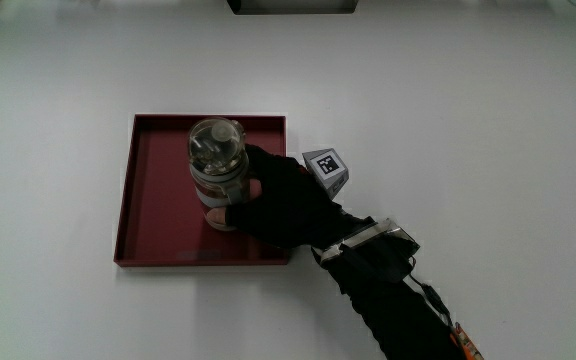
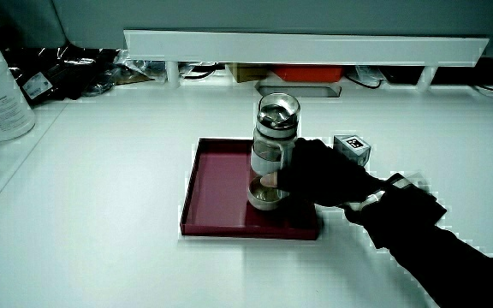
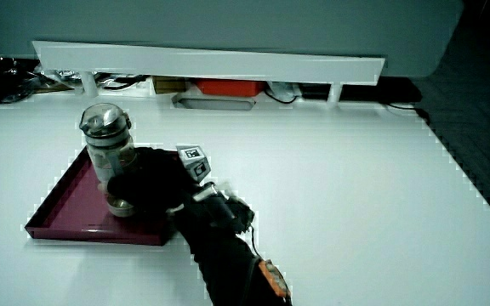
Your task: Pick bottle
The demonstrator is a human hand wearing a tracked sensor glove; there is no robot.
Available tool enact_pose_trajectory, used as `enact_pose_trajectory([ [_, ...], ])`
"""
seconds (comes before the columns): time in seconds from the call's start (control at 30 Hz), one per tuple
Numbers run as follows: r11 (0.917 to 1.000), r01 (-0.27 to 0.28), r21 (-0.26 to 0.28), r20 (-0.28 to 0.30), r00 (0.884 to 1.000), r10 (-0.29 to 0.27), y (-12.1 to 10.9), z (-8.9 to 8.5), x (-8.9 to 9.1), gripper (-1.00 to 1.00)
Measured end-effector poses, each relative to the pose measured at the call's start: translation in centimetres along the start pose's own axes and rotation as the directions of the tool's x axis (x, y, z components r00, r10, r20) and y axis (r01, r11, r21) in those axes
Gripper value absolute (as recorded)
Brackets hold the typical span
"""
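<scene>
- The clear glass bottle with a metal lid [image 1: 218, 170] is standing upright in the shallow dark-red square tray [image 1: 158, 215], on the white surface [image 1: 468, 120].
- The black-gloved hands [image 1: 280, 200] are wrapping fingers around the bottle's lower body, holding it.
- Lifting straight up seems best, clearing the tray's low rim.
- Open room is lying all around the tray.

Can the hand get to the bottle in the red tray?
Yes, it seems so: the hand is already wrapped around the upright bottle in the red tray, with nothing in between.
</scene>
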Motion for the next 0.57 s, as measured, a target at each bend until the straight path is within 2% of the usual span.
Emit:
enact_pose_trajectory([
  [0.03,1.0,-0.003,-0.004,-0.026,1.0,0.003,-0.1,0.1,-0.4,1.0],
  [0.23,0.9978,-0.059,-0.032,-0.019,0.998,0.058,-0.7,1.2,-2.4,1.0],
  [0.27,0.9982,-0.047,-0.038,-0.029,0.999,0.046,-1.0,1.4,-2.9,1.0],
  [0.3,0.9964,-0.072,-0.044,-0.046,0.996,0.07,-1.1,1.7,-3.2,1.0],
  [0.57,0.9941,-0.086,-0.065,-0.033,0.996,0.084,-3.9,4.4,-7.1,1.0],
])
